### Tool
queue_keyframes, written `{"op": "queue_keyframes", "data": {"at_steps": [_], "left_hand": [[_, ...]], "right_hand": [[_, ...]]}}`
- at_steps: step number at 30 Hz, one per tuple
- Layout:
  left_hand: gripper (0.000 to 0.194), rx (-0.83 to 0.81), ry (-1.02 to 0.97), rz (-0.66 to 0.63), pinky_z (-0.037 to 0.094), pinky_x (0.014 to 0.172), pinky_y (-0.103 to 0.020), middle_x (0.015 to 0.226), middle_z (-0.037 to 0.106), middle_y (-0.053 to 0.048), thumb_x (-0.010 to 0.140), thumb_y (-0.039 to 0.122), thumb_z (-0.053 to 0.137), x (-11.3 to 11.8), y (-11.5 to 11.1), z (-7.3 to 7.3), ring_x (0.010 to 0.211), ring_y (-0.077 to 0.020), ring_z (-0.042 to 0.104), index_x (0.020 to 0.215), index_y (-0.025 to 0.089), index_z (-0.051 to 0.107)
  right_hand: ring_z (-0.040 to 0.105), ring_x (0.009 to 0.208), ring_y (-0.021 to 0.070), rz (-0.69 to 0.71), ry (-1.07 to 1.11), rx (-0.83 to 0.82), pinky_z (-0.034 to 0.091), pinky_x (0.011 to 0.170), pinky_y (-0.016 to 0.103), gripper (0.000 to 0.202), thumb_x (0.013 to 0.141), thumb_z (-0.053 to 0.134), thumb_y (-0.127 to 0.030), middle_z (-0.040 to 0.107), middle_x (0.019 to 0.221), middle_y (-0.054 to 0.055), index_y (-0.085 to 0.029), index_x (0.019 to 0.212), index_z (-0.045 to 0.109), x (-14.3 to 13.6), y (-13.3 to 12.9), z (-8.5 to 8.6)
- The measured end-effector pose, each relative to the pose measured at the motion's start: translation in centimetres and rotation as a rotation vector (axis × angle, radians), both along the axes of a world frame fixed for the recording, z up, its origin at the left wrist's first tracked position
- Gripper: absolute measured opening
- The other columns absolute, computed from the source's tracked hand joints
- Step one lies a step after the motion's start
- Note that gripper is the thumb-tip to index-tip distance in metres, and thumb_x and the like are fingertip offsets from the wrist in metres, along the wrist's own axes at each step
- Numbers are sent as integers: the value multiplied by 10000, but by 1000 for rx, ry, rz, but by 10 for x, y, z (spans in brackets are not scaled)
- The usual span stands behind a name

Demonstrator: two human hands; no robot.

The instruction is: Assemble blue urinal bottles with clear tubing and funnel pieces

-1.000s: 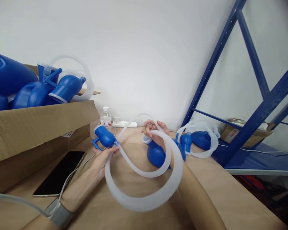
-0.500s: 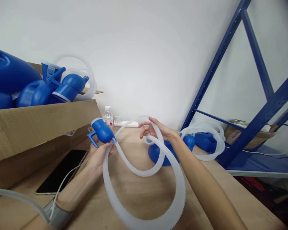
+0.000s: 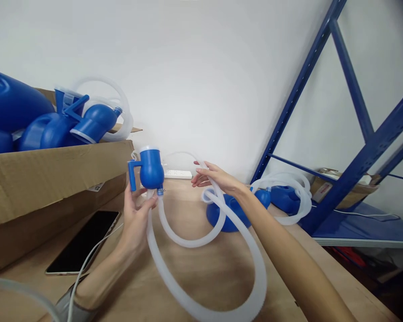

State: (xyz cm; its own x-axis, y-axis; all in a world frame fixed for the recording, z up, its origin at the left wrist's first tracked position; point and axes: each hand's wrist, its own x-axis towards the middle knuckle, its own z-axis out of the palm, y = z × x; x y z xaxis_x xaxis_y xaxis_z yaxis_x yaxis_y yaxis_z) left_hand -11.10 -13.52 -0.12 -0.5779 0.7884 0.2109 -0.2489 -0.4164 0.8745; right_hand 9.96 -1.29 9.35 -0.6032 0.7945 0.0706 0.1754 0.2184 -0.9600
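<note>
My left hand is closed around a white corrugated hose just under a blue plastic cup. The cup has a handle and a white rim, and stands nearly upright above the fingers. Its narrow neck points down and joins the hose's other run. My right hand holds the hose loosely between thumb and fingers, the fingertips stretched toward the left. From there the hose crosses itself and hangs in a wide loop over the table. Behind the hose lies a blue plastic bottle, partly hidden by my right forearm.
A cardboard box piled with blue bottles and hoses stands at left. A phone lies before it. A power strip sits by the wall. Another blue bottle with coiled hose lies right, beside a blue metal shelf.
My left hand has turned the blue cup from tilted to nearly upright. The hose has slid lower in my right hand, between thumb and fingers, and its loops have shifted.
</note>
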Motion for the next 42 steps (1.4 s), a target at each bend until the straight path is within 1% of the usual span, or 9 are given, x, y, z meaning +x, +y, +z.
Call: {"op": "queue_keyframes", "data": {"at_steps": [5, 9, 12, 16, 22, 27, 32, 37, 42], "left_hand": [[694, 181, -23, -57, 588, 901, -276, 1401, 563, -32, 708, 130, 843, -10, -5, 23, 1177, -218, 655, 1312, 346, 579], [675, 164, -14, 30, 561, 895, -201, 1106, 731, -45, 586, -27, 885, -18, -5, 33, 1059, -185, 708, 1164, 225, 643], [732, 157, 48, 92, 579, 807, -181, 993, 752, -9, 587, -30, 893, -24, -3, 34, 936, -162, 728, 1206, 251, 621], [879, 200, 113, 192, 577, 624, -172, 1186, 717, 12, 700, 128, 892, -35, -1, 33, 886, -153, 741, 1408, 355, 424], [750, 178, 83, 213, 570, 604, -183, 1144, 736, 9, 888, 334, 759, -53, 0, 35, 728, -124, 749, 1437, 351, 249], [424, 141, 4, 27, 628, 676, -257, 1099, 771, -69, 936, 256, 685, -46, 1, 42, 835, -203, 777, 1300, 241, 468], [214, -17, -238, -284, 654, 752, -251, 1188, 737, -203, 934, 125, 578, -39, -3, 52, 999, -256, 765, 1123, 81, 668], [352, -161, -414, -499, 601, 478, -178, 1107, 759, -176, 993, 180, 465, -52, -7, 54, 546, -122, 691, 1289, 90, 633], [439, -148, -523, -702, 557, 415, -179, 653, 675, -42, 1016, 207, 364, -61, -4, 42, 398, -105, 590, 1395, 79, 545]], "right_hand": [[698, 1006, 236, -17, -173, 144, 546, 900, 380, 623, 852, 758, -415, 704, 1143, 100, -205, 1372, 489, 1, 3, -3], [576, 1221, 306, 1, -280, 501, 459, 1068, 466, 786, 730, 854, -382, 614, 1322, 117, -217, 1413, 503, 4, 11, -9], [512, 1315, 342, -51, -282, 625, 370, 1149, 506, 934, 719, 853, -368, 560, 1415, 147, -215, 1525, 405, 1, 12, -16], [636, 1143, 337, -259, -286, 484, 470, 1027, 511, 1135, 750, 839, -449, 614, 1319, 195, -170, 1628, 176, -6, 7, -20], [757, 944, 232, 102, 162, 40, 561, 848, 371, 1071, 826, 784, -506, 741, 1128, 92, -295, 1619, 96, 0, 0, -31], [616, 472, 151, 87, 340, 40, 489, 494, 258, 1104, 838, 757, -500, 679, 636, -76, -295, 1621, 7, 1, -1, -45], [588, 479, 129, 54, 315, 64, 502, 494, 252, 1103, 805, 795, -390, 640, 622, -104, -298, 1621, 59, -7, -4, -45], [647, 540, 126, 23, 393, 104, 542, 562, 270, 1042, 784, 796, -326, 679, 759, -76, -294, 1604, 153, -9, 1, -48], [626, 504, 104, -45, 462, 155, 514, 503, 238, 953, 831, 746, -363, 641, 763, -90, -351, 1594, 174, -13, 4, -51]]}}
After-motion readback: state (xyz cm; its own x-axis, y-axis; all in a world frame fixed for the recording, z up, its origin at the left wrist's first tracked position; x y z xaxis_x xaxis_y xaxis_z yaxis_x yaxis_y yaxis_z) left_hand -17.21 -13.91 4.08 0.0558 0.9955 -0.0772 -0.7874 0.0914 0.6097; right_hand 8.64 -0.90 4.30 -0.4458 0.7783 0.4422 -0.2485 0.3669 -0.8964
